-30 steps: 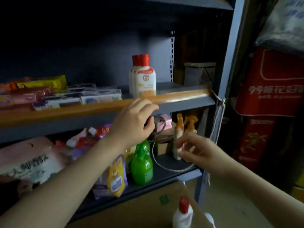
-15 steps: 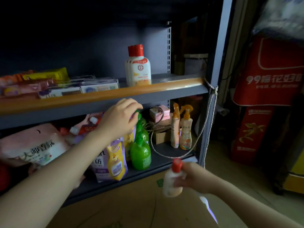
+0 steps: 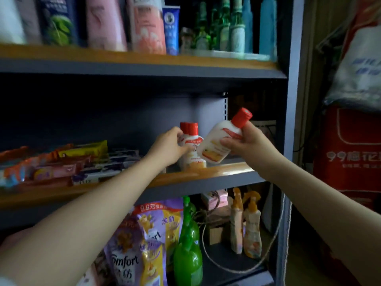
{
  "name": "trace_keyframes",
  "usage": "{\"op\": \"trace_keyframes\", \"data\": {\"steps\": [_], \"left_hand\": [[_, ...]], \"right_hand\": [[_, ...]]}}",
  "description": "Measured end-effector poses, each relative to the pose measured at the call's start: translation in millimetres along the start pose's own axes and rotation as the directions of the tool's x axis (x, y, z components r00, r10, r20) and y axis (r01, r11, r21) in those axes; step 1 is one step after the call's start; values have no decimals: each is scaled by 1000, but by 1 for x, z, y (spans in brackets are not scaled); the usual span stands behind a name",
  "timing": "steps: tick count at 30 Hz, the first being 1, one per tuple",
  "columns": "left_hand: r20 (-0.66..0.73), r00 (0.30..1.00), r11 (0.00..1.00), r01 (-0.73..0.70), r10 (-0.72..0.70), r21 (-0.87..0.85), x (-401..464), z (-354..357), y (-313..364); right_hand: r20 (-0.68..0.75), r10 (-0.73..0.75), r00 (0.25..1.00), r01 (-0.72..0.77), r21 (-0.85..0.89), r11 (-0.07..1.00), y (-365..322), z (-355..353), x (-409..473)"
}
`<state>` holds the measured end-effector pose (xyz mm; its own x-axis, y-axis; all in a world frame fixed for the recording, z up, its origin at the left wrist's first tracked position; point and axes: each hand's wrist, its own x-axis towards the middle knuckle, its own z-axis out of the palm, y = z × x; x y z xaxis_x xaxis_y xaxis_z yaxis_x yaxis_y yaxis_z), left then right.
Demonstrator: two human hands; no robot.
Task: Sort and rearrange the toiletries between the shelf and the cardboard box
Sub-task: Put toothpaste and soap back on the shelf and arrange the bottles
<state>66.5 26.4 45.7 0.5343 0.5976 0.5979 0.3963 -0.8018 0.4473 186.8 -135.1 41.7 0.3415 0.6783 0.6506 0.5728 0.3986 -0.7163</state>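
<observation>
My right hand (image 3: 244, 142) grips a white bottle with a red cap (image 3: 221, 139), tilted with its cap up and to the right, just above the middle shelf's wooden front rail (image 3: 216, 172). My left hand (image 3: 170, 146) is wrapped around the white red-capped bottles (image 3: 192, 149) standing upright on that shelf, directly left of the held bottle. The cardboard box is out of view.
Flat packets and boxes (image 3: 68, 162) lie on the middle shelf's left. Tall bottles and tubes (image 3: 144, 25) fill the top shelf. Below stand purple refill pouches (image 3: 148, 240), green bottles (image 3: 188, 256), orange spray bottles (image 3: 250, 226) and a loose cord (image 3: 268, 252). Red bags (image 3: 350, 149) stand at right.
My right hand has lifted the red-capped bottle from down near the box up to the middle shelf. My left hand rose from the lower shelf to the standing bottles. The view tilted upward.
</observation>
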Motion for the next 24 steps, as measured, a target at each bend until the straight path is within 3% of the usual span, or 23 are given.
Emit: {"op": "trace_keyframes", "data": {"steps": [18, 22, 24], "left_hand": [[10, 1000, 1000, 11, -11, -13, 14, 14, -8], [-7, 1000, 1000, 6, -6, 27, 15, 17, -23], [-49, 999, 1000, 11, -11, -12, 17, 16, -29]], "right_hand": [[204, 109, 973, -85, -124, 989, 22, 17, 61], [281, 170, 944, -99, -251, 963, 30, 29, 62], [223, 159, 962, -89, -296, 951, 41, 34, 59]]}}
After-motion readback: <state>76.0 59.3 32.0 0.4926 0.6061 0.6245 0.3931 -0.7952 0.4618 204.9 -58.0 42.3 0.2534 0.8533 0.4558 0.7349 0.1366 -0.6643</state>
